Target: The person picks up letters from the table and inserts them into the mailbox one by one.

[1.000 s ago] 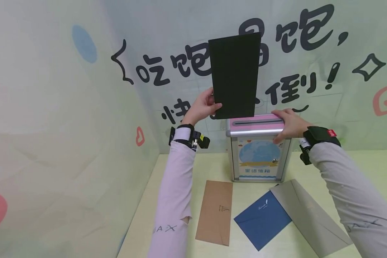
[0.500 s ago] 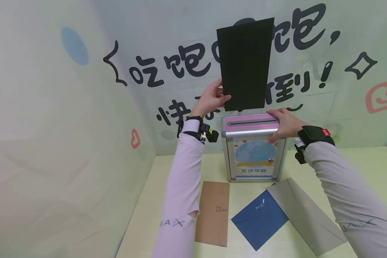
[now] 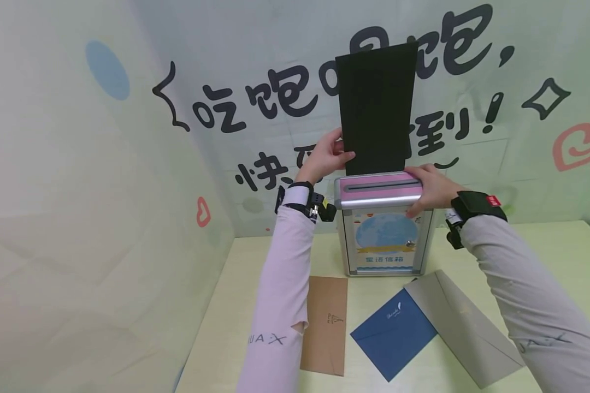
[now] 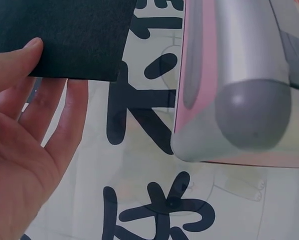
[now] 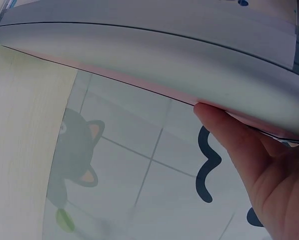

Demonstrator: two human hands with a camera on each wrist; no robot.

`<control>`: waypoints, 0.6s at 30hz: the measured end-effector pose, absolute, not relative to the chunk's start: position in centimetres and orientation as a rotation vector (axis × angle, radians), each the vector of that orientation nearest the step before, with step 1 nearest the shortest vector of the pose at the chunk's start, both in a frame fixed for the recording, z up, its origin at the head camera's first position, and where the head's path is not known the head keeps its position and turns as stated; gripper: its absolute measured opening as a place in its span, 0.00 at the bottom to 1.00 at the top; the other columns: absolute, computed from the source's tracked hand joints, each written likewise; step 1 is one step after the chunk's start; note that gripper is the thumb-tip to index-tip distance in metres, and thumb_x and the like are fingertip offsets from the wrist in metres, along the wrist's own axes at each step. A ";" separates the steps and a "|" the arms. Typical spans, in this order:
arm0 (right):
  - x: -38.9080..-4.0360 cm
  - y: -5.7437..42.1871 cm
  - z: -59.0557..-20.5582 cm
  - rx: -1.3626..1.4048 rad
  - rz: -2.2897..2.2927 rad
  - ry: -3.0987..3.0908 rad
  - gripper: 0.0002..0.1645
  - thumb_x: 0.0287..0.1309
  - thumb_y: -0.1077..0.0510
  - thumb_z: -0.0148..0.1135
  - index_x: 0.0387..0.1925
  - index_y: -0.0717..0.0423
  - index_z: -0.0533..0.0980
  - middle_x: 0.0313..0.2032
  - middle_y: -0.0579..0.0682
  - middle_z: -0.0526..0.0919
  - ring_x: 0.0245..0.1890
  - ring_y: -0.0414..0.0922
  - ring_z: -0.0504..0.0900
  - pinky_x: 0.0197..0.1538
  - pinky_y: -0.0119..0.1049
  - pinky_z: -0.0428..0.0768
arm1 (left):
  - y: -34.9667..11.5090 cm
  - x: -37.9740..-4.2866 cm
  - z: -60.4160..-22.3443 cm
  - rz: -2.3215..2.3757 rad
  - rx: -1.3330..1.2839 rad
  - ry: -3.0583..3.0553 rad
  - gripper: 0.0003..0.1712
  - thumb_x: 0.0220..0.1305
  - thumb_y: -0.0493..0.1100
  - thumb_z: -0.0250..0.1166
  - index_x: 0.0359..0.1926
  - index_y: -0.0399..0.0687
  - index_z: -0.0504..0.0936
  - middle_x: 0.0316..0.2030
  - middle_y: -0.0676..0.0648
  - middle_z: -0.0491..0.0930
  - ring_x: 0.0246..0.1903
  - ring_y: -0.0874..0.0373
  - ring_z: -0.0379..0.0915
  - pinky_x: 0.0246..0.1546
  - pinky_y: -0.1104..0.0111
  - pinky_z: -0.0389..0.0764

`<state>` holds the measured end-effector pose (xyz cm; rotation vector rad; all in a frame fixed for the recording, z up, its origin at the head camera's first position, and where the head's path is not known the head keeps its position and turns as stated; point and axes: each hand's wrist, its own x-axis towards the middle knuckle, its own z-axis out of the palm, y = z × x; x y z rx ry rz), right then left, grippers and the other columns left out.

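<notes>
Down comes the black card (image 3: pixel 376 103), lower and a shade further right than half a second ago, its bottom edge now lined up, from the head camera, with the back of the pink top on the box (image 3: pixel 385 232). Upright it hangs, the left hand (image 3: pixel 326 157) pinching it low on one side, thumb in front, fingers behind, while the right hand (image 3: pixel 435 188) grips the box by its top right corner. Expect next to no weight: a thin, fairly stiff sheet by the look of it, matt enough not to slide, though that one-sided hold could let it sway or crease. Best grip, probably: a light pinch near the lower edge, closer to the middle. And the tricky reading! Over the slot (image 3: pixel 383 186) or behind it, the head view can't settle (the left wrist view does show the near corner apart from the box). Left fingertips vanish behind the card; most of the right hand is cut off in its own wrist view. On the bench (image 3: pixel 253 289), the left sleeve (image 3: pixel 280 305) covers part of the brown envelope (image 3: pixel 326 327), and the grey envelope (image 3: pixel 464 327) overlaps the blue envelope (image 3: pixel 394 334), hiding one side of it.
</notes>
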<state>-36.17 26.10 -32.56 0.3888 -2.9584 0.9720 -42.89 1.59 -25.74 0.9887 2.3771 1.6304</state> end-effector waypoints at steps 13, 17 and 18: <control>-36.3 26.1 -32.7 0.383 0.958 -2.960 0.62 0.26 0.56 0.75 0.65 0.59 0.52 0.57 0.67 0.51 0.48 0.62 0.60 0.46 0.57 0.67 | 0.7 -42.6 -25.8 1.659 0.949 2.384 0.16 0.60 0.29 0.55 0.49 0.36 0.66 0.47 0.34 0.76 0.45 0.47 0.76 0.41 0.63 0.78; -36.3 26.2 -32.8 0.383 0.961 -2.959 0.62 0.27 0.56 0.75 0.65 0.59 0.52 0.57 0.67 0.51 0.48 0.62 0.60 0.46 0.57 0.67 | 1.0 -43.3 -26.9 1.636 0.962 2.397 0.19 0.61 0.31 0.56 0.53 0.41 0.66 0.47 0.38 0.77 0.44 0.50 0.77 0.41 0.64 0.78; -36.3 26.2 -32.8 0.382 0.958 -2.960 0.61 0.27 0.56 0.75 0.65 0.59 0.52 0.58 0.67 0.50 0.48 0.62 0.60 0.46 0.57 0.67 | 1.0 -43.4 -27.2 1.628 0.962 2.398 0.19 0.61 0.31 0.56 0.54 0.42 0.66 0.47 0.38 0.77 0.44 0.51 0.77 0.41 0.64 0.78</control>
